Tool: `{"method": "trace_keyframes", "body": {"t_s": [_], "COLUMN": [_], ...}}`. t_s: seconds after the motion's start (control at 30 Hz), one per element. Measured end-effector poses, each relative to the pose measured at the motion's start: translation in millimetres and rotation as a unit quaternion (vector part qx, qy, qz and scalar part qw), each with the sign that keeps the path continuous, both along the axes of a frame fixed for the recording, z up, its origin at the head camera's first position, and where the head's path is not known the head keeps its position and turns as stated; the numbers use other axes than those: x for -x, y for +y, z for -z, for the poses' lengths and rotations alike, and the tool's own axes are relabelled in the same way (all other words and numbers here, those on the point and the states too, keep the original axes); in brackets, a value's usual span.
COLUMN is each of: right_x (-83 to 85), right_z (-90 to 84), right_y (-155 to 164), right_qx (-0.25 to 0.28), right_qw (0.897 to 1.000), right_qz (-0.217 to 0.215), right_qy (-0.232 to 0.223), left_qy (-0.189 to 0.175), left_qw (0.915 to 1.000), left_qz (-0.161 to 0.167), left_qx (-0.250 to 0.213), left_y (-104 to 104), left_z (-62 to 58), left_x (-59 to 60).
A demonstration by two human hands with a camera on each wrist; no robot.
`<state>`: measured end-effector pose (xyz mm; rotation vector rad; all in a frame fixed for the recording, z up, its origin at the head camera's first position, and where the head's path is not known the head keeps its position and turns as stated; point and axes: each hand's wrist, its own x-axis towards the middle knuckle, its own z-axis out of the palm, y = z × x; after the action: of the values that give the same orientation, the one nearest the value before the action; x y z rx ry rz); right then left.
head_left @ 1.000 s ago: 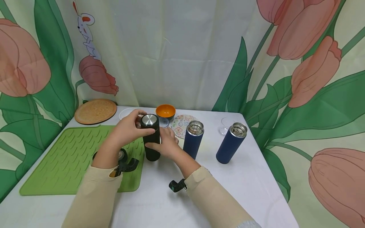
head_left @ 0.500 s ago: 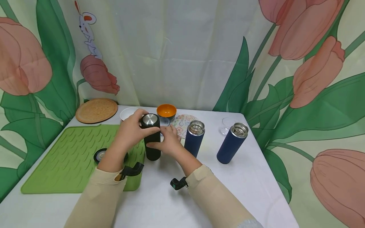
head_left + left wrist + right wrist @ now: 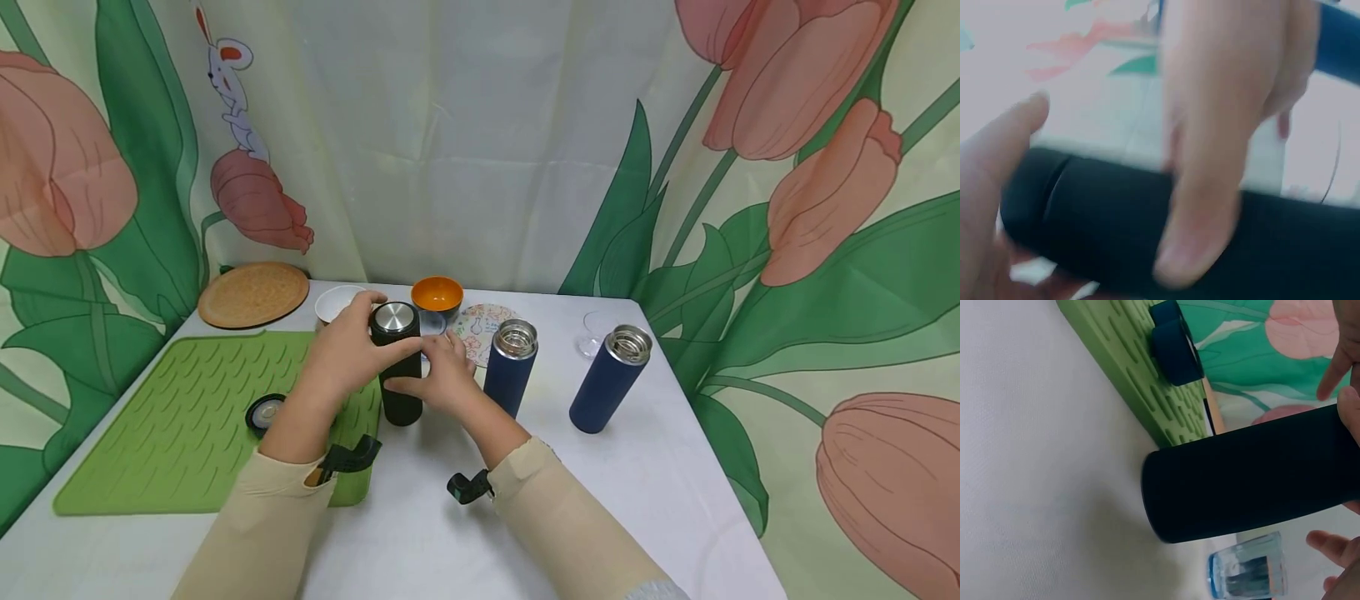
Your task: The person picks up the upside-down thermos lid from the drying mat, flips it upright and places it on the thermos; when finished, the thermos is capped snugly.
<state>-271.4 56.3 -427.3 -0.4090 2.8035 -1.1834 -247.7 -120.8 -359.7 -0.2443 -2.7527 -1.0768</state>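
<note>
A black thermos (image 3: 402,408) with a silver-topped lid (image 3: 394,317) stands upright on the white table, beside the green mat. My left hand (image 3: 333,358) holds the thermos around its lid, thumb across the near side. Just below, my right hand (image 3: 450,379) grips the body from the right; its thumb lies over the black wall in the left wrist view. To the right are two dark blue thermoses (image 3: 510,371) without lids, their steel mouths showing. Dark lids (image 3: 1175,350) lie on the green mat (image 3: 165,425), partly hidden by my left forearm in the head view.
Behind the hands are an orange bowl (image 3: 437,293), a white bowl (image 3: 335,302), a clear cup (image 3: 1247,569) and a patterned round mat (image 3: 483,325). A round wooden board (image 3: 253,294) lies at the back left. A stemmed glass (image 3: 595,332) stands at the back right.
My left wrist and forearm have swung a little to the right as the hand turned on the lid, uncovering a lid on the mat. The right hand and thermos have hardly moved.
</note>
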Motion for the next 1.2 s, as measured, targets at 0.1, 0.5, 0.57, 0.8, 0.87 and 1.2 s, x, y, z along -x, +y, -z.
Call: {"method": "trace_keyframes", "body": {"t_s": [0.1, 0.5, 0.57, 0.8, 0.87, 1.2], "right_x": [0.4, 2.6, 3.8, 5.3, 3.0, 0.6], "right_z": [-1.2, -5.7, -6.4, -7.7, -7.5, -3.7], "right_y": [0, -1, -1, 1, 2, 1], "right_qx": [-0.003, -0.002, -0.003, -0.008, -0.002, 0.001], "right_qw": [1.000, 1.000, 1.000, 1.000, 1.000, 1.000], "right_qz": [0.001, -0.004, -0.010, -0.012, -0.012, -0.007], "right_qy": [0.008, 0.000, -0.001, -0.006, -0.012, -0.028], "left_qy": [0.032, 0.026, 0.004, -0.059, -0.060, -0.018], "left_qw": [0.9972, 0.9996, 0.9989, 0.9915, 0.9910, 0.9992], "left_qz": [-0.068, 0.011, 0.047, 0.115, 0.118, -0.031], "left_qx": [0.001, -0.007, -0.003, 0.014, 0.016, 0.018], "left_y": [17, -6, -14, -27, -26, 11], "left_z": [3.9, -1.9, -5.6, -15.0, -13.7, -4.2], "left_x": [-5.5, 4.3, 9.5, 22.0, 20.7, -9.1]}}
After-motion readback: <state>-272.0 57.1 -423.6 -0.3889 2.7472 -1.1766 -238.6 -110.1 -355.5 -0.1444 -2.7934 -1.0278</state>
